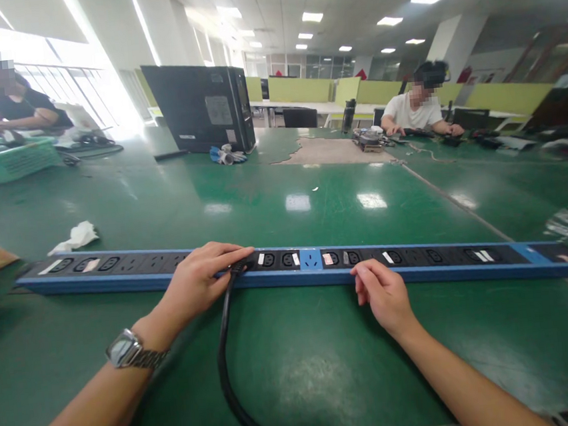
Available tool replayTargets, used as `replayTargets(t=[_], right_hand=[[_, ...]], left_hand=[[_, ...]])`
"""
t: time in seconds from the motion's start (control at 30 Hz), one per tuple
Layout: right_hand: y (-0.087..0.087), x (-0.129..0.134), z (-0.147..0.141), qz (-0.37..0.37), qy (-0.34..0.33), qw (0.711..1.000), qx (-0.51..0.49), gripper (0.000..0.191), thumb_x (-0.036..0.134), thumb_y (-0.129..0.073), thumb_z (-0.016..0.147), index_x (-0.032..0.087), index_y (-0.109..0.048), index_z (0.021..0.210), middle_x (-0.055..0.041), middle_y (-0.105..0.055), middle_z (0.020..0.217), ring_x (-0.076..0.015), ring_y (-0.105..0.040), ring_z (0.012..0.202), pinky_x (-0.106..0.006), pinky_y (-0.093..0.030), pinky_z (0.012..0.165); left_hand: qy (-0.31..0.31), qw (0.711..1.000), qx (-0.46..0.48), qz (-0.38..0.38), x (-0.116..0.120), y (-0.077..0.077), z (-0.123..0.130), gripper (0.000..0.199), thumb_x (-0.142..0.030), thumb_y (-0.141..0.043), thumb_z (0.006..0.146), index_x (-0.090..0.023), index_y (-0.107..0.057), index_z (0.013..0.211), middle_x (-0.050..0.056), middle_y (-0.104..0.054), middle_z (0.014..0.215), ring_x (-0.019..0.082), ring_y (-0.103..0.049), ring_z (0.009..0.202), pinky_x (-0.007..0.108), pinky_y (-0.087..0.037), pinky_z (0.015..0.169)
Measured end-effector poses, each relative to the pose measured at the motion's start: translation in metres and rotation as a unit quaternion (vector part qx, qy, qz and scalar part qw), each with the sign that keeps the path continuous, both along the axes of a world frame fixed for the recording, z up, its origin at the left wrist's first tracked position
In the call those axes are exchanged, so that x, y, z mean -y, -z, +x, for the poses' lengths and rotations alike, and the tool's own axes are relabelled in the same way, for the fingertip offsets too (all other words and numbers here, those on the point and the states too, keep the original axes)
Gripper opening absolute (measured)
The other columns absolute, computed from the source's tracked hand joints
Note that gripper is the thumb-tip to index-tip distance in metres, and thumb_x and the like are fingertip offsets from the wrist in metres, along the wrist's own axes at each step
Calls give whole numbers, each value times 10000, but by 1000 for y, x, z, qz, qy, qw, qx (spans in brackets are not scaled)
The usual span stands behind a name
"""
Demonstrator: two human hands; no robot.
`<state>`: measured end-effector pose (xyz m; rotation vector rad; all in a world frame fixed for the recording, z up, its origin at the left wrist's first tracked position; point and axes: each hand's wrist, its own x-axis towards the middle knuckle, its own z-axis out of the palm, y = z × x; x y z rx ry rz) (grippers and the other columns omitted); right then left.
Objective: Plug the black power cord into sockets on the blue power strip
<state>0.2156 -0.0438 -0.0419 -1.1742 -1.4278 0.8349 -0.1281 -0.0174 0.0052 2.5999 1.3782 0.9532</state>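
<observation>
Power strip (310,260) connection seems underway: left hand (197,278) pinches the cable plug (240,266) (right hand (383,292) half-curled, seemingly empty), calling for straight pressure.

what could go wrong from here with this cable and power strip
The black cable bends down toward the near edge of the table, so a snag might tug its end at the left hand.
The right hand curls loosely at the near side of the power strip, which might slide if pushed.
</observation>
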Motion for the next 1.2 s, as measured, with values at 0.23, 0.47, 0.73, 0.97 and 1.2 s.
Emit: replayTargets(t=[0.23, 0.47, 0.73, 0.97, 1.2], right_hand=[[-2, -1, -2, -1, 2, 1000, -2, 301, 426, -515, 917, 169, -634, 814, 35, -539, 556, -93, -504, 407, -210, -384, 413], [-1, -1, -3, 1, 8, 1000, -11, 295, 415, -518, 921, 167, -639, 817, 39, -529, 542, -88, -501, 403, -205, -385, 408], [-2, -1, -4, 3, 10, 1000, 2, 297, 414, -520, 925, 167, -635, 808, 47, -511, 518, -90, -496, 395, -204, -382, 407], [0, -1, -4, 4, 20, 1000, 14, 280, 397, -517, 922, 163, -655, 857, 46, -514, 542, -89, -494, 407, -204, -371, 408], [1, 0, -3, 6, 30, 999, 36, 288, 402, -518, 920, 165, -657, 836, 37, -515, 548, -94, -499, 417, -207, -378, 423]], left_hand=[[-28, 978, 168, 121, 7, -4, 19, 291, -272, -651, 844, -285, -706, 1129, 35, -737, 1076, 221, -679, 968, 387, -539, 888], [37, 989, 129, 68, -4, -7, 98, 292, -168, -634, 837, -232, -709, 1112, 38, -759, 994, 200, -677, 920, 370, -526, 835], [42, 990, 132, 8, -11, 8, 114, 343, -158, -573, 850, -236, -696, 1161, 59, -720, 1055, 203, -626, 977, 374, -508, 885], [8, 995, 103, 2, -9, 6, 123, 347, -151, -631, 833, -256, -700, 1157, 56, -691, 986, 215, -613, 936, 374, -504, 827], [-9, 990, 142, -5, -9, 7, 123, 353, -121, -620, 838, -247, -692, 1159, 41, -714, 1028, 214, -631, 965, 381, -495, 873]])
